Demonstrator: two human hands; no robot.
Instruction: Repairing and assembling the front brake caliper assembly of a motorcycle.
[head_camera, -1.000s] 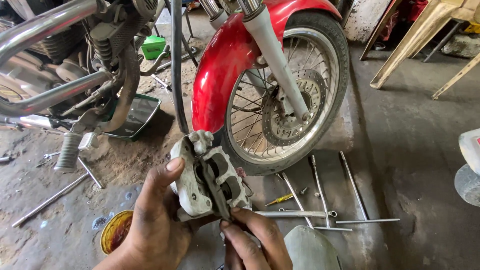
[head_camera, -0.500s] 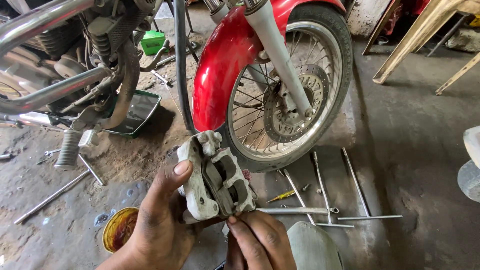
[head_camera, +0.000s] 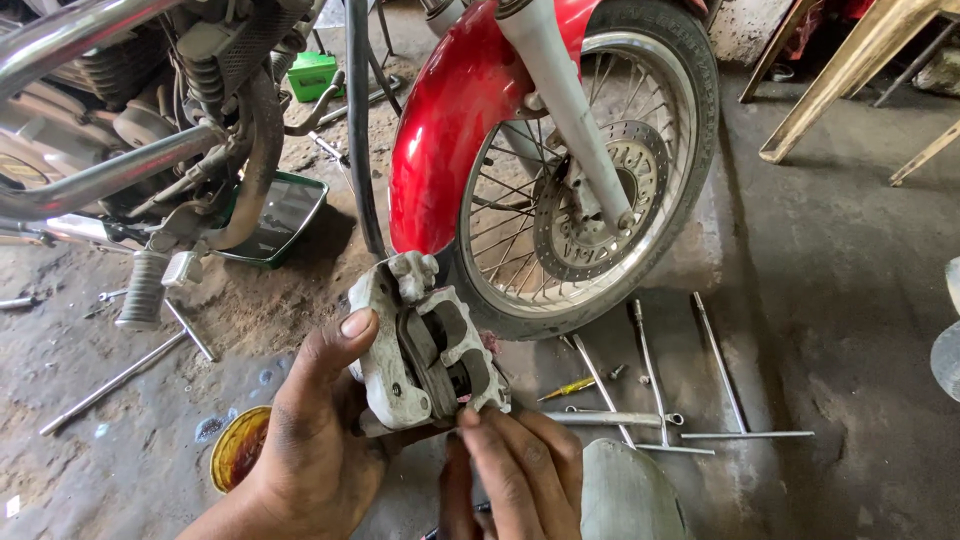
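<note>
The caliper (head_camera: 425, 350) has tipped a little more upright over the last second and sits slightly higher, its pad slot now turned toward the camera, which opens the pads to inspection. The left hand (head_camera: 320, 440) grips its body, thumb pressed on the top edge; the right hand (head_camera: 515, 470) pinches the lower corner. On the floor, a yellow tin (head_camera: 238, 447) holds dark reddish grease; a green tray (head_camera: 280, 215) under the engine looks empty.
</note>
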